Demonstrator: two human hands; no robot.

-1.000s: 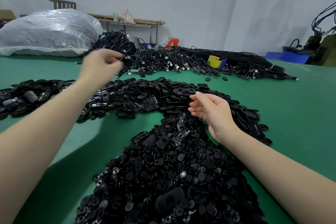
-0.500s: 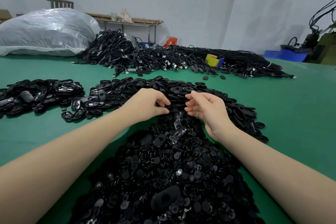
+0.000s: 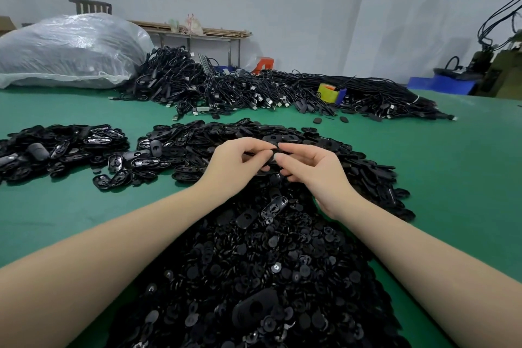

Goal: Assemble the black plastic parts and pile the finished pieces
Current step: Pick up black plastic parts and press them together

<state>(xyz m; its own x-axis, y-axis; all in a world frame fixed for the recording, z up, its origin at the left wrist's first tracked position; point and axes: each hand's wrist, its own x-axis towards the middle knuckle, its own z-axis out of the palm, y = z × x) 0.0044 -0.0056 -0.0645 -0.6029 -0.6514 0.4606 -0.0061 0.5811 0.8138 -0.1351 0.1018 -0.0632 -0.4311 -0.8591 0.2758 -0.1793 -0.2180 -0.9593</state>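
A big heap of small round black plastic parts (image 3: 254, 271) fills the near table. Behind it lies a band of flat oval black shells (image 3: 324, 147). Further left sits a separate pile of glossy black pieces (image 3: 59, 147). My left hand (image 3: 234, 164) and my right hand (image 3: 308, 169) meet above the middle of the heap, fingertips together, both pinching one black oval piece (image 3: 269, 159) between them. Most of that piece is hidden by my fingers.
The green table (image 3: 452, 178) stretches to the right. A mass of black cables (image 3: 254, 93) runs across the back, with a yellow and blue tape roll (image 3: 329, 92) on it. A large clear plastic sack (image 3: 70, 51) stands at the back left.
My left hand came back from the far left and closed in on my right hand. Both hands now pinch a black piece, lifted a little above the heap.
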